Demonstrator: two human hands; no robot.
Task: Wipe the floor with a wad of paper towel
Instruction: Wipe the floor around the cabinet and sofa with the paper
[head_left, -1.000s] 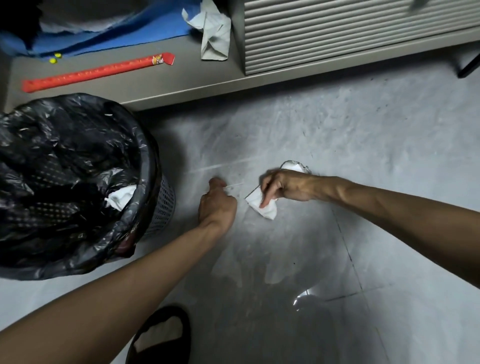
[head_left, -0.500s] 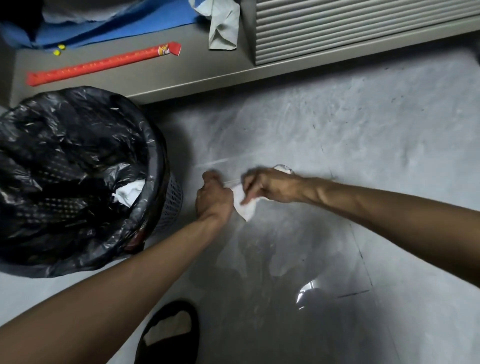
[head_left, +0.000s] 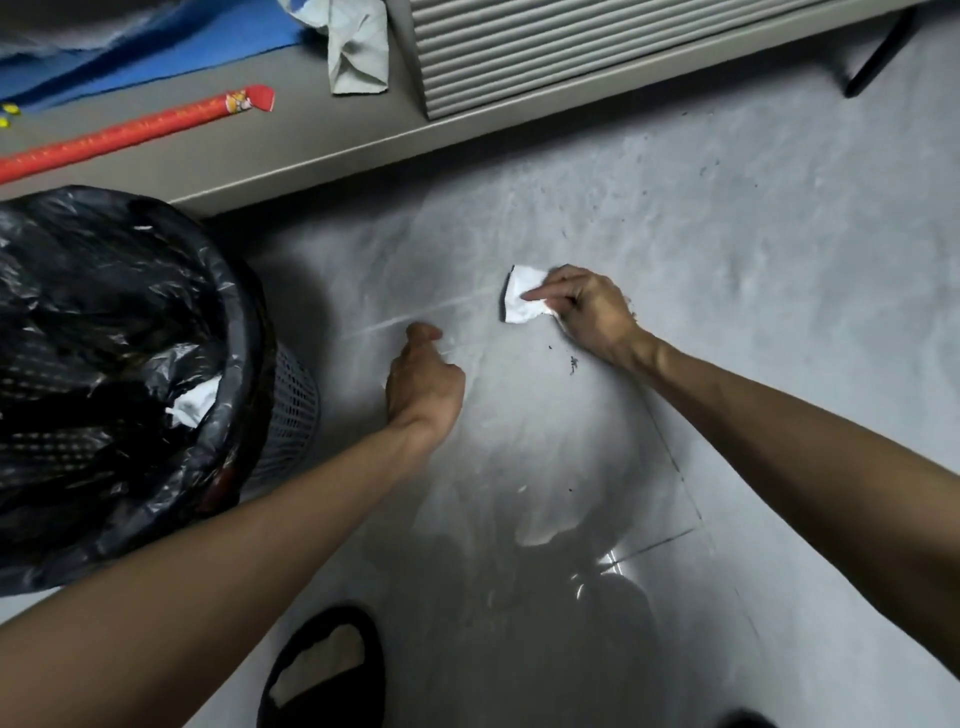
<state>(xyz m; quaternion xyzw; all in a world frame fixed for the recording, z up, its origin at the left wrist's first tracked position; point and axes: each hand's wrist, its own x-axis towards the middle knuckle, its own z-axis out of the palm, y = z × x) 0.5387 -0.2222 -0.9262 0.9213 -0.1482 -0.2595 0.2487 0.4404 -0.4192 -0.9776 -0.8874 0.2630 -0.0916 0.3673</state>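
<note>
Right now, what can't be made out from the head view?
All head view.
Whether the left hand holds anything: back faces camera, fingers curled under.
Rest of the paper towel wad: under the right hand.
Contents of the bin: lost in dark liner.
What the specks on the floor are: too small.
Part of the slipper: cut by bottom edge.

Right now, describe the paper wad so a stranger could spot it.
From the black-lined bin on the left, look right across the floor. The wad is the white crumple under the right hand, unlike the scrap inside the bin.
</note>
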